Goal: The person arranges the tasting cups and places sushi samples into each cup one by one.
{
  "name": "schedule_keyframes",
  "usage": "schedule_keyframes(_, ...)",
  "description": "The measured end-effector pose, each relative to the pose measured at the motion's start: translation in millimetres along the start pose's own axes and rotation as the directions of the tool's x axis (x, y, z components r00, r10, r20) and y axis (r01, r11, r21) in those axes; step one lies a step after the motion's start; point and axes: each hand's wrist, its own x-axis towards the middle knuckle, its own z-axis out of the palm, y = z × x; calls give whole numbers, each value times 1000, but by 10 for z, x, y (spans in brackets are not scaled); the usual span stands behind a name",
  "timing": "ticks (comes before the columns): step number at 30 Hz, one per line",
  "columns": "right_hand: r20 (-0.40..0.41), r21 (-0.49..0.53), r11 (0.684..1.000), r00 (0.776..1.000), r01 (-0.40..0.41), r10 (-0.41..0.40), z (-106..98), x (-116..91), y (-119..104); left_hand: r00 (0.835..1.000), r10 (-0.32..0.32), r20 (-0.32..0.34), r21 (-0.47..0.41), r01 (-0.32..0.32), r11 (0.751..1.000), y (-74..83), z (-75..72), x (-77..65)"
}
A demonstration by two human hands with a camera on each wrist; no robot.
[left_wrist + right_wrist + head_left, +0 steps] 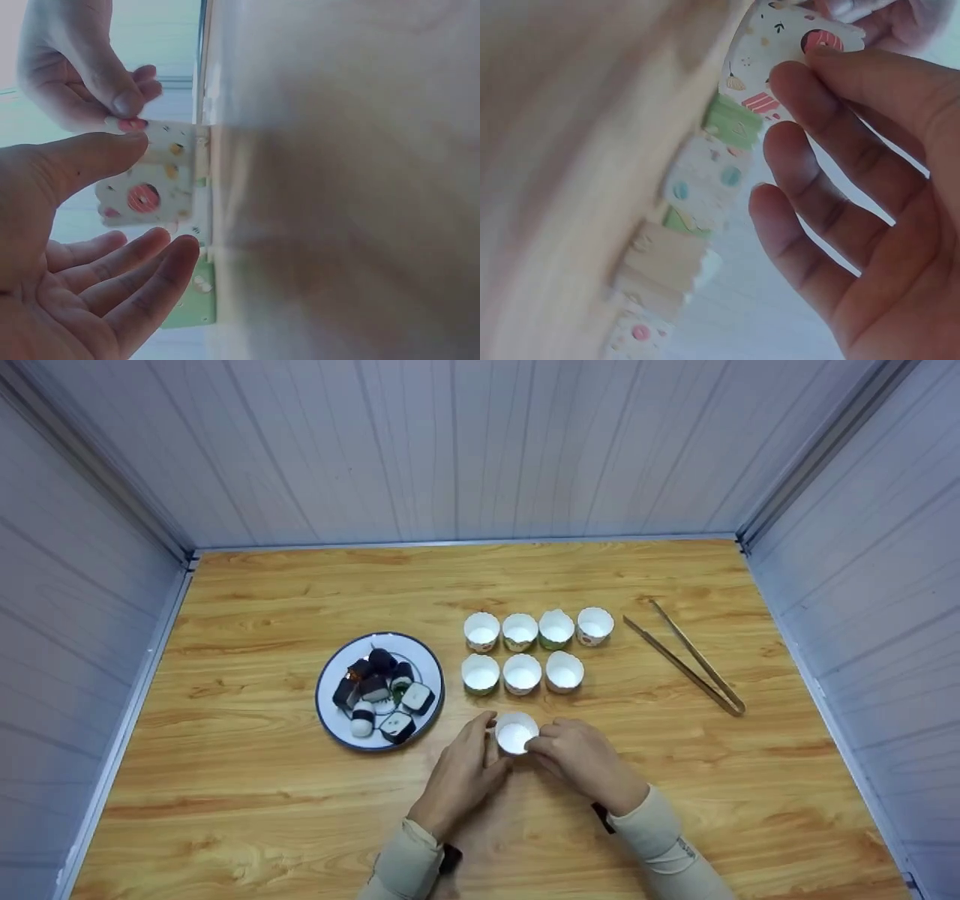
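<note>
A small paper baking cup [516, 733], white inside and printed with fruit and pink motifs outside, is between both hands near the table's middle. My right hand [589, 761] pinches its rim between thumb and index finger, the other fingers loosely bent in the right wrist view. At the cup's left side is my left hand [463, 772]. In the left wrist view its thumb [112, 157] lies against the printed wall, while its fingers [161, 289] extend apart from the cup. Whether the cup's base touches the table is unclear.
Beyond the hands stand two rows of paper cups [521, 673], the far row [481, 631] longer. A blue-rimmed white plate [330, 727] at left holds several sushi-like pieces [397, 726]. Metal tongs [690, 669] lie at right on the wooden table [247, 810]. Pale panels [405, 450] enclose the back and sides.
</note>
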Motion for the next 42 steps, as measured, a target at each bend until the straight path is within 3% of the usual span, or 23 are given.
schedule_keyframes(5,-63,9,999,997,-47,48,-215,-30,132,998,-39,42,-12,40,999,12,-52,3)
schedule_keyframes(9,-117,-8,991,984,-134,132,-386,-77,306,998,-40,55,13,40,999,15,-56,-14)
schedule_keyframes(15,-183,-54,939,928,-340,325,-510,-187,590,997,-38,61,31,36,999,18,-54,-36)
schedule_keyframes(21,-154,-76,886,883,-458,443,-399,-269,832,996,-60,71,32,58,998,32,-53,-34)
schedule_keyframes(27,-93,-88,854,857,-513,506,-252,-303,958,991,-98,94,36,95,995,55,-62,-39)
schedule_keyframes(36,-37,-78,836,839,-544,543,-156,-301,1013,989,-116,95,33,114,993,51,-72,-47)
schedule_keyframes(42,-43,-91,839,844,-536,534,-151,-302,994,990,-113,86,33,111,993,39,-72,-57)
